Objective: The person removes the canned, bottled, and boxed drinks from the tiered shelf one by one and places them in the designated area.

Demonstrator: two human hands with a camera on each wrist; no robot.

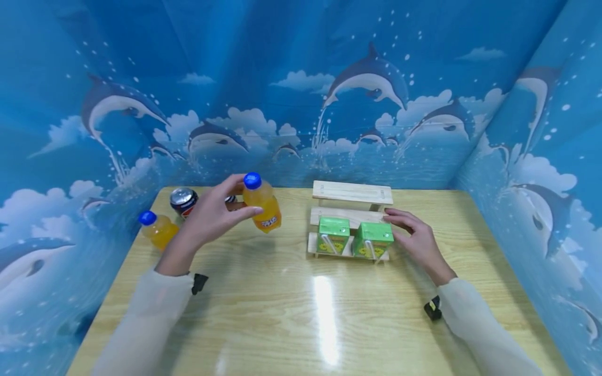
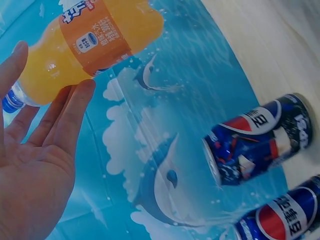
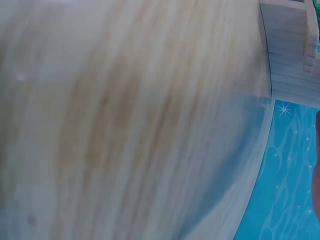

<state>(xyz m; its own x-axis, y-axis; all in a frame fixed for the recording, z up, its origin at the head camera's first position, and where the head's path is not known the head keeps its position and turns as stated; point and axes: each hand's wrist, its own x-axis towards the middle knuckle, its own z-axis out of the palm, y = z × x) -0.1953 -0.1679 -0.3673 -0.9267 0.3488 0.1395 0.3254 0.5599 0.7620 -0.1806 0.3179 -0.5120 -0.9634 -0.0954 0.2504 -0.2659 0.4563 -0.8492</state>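
Note:
A bottle of orange drink [image 1: 262, 203] with a blue cap is held in the air by my left hand [image 1: 211, 209], its thumb in front and fingers behind. The left wrist view shows the orange label of that bottle [image 2: 95, 40]. My right hand [image 1: 418, 243] is at the right end of a three-step wooden stand [image 1: 351, 192], fingertips at its middle step and thumb lower down. Whether it grips the stand is hidden. Two green juice boxes [image 1: 333, 236] with straws stand side by side on the lowest step. The right wrist view catches only the edge of a finger [image 3: 316, 180].
Another blue-capped orange drink bottle [image 1: 162, 232] stands at the table's left edge. Behind it is a dark blue cola can [image 1: 183, 201]; a second cola can [image 2: 287, 212] shows in the left wrist view. A dolphin-print curtain [image 1: 291, 104] encloses the wooden table [image 1: 263, 313].

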